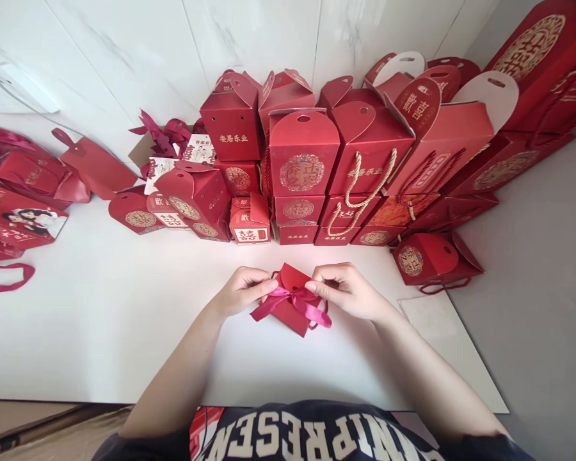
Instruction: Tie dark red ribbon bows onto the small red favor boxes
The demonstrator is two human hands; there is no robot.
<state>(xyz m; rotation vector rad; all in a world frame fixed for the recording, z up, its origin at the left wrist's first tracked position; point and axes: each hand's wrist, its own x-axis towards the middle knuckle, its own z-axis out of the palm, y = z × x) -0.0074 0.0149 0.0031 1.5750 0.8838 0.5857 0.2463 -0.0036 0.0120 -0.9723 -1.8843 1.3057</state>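
A small red gift box (288, 314) sits in front of me near the middle of the white table, with a magenta ribbon (312, 312) tied in a bow across it. My left hand (246, 289) pinches the bow's left loop between thumb and fingers. On the other side, my right hand (348, 291) grips the right loop the same way, its thumb pointing inward at the knot. The ribbon's two tails hang down over the front of the box. Dark red cord shows at the box's sides.
Red gift boxes (298, 153) stand stacked along the tiled wall. More red boxes and bags (29, 169) lie at the left. One box with a cord handle (434, 257) rests by the right wall. The white table (125, 320) ends at its front edge near my body.
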